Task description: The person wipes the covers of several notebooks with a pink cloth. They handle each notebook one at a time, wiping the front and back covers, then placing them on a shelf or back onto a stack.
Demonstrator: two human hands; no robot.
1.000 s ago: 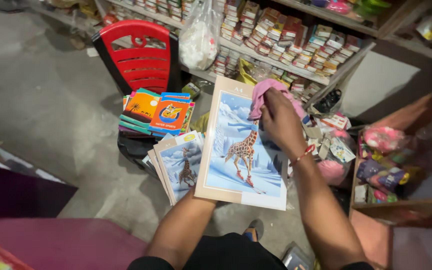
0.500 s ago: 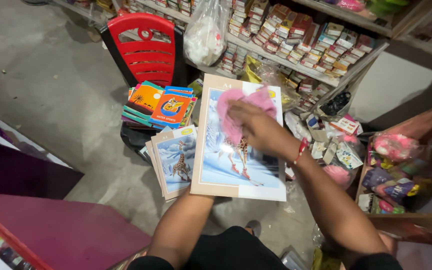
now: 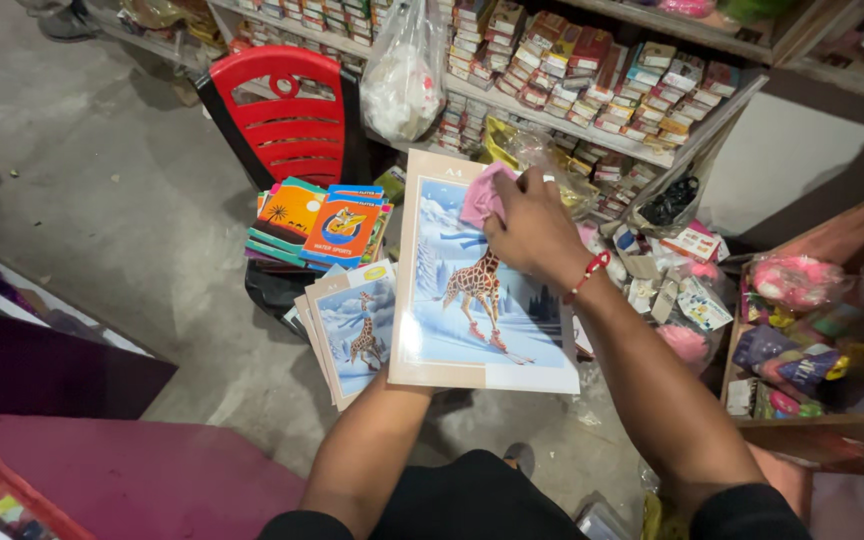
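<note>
Head view: right hand (image 3: pixel 530 225) presses a pink cloth (image 3: pixel 482 195) onto the upper part of a large drawing pad (image 3: pixel 482 330), whose cover shows a giraffe on skis in a snowy scene. Its fingers are curled around the cloth and closed on it, and a red bracelet (image 3: pixel 589 275) sits on the wrist. The left hand is hidden beneath the pad; only the forearm (image 3: pixel 367 450) shows, rising to the pad's lower edge, so how its fingers sit cannot be told, though the pad clearly rests on it. The pad is held nearly flat and slightly tilted, above the floor, in front of the person's body.

Just left of the pad and partly under its left edge lies a fanned stack of smaller pads (image 3: pixel 352 330) with the same giraffe cover. Above those, a pile of colourful thin books (image 3: pixel 317 225) rests on a black bin (image 3: pixel 272 290), close in front of a red plastic chair (image 3: pixel 287 110). A clear plastic bag (image 3: pixel 405 75) hangs near the chair's right side. Behind run shelves (image 3: pixel 602 75) packed with rows of small boxes. At the right edge, a wooden box (image 3: pixel 812 330) holds wrapped pink and mixed-colour items. Grey concrete floor (image 3: pixel 102 200) spreads to the left.
</note>
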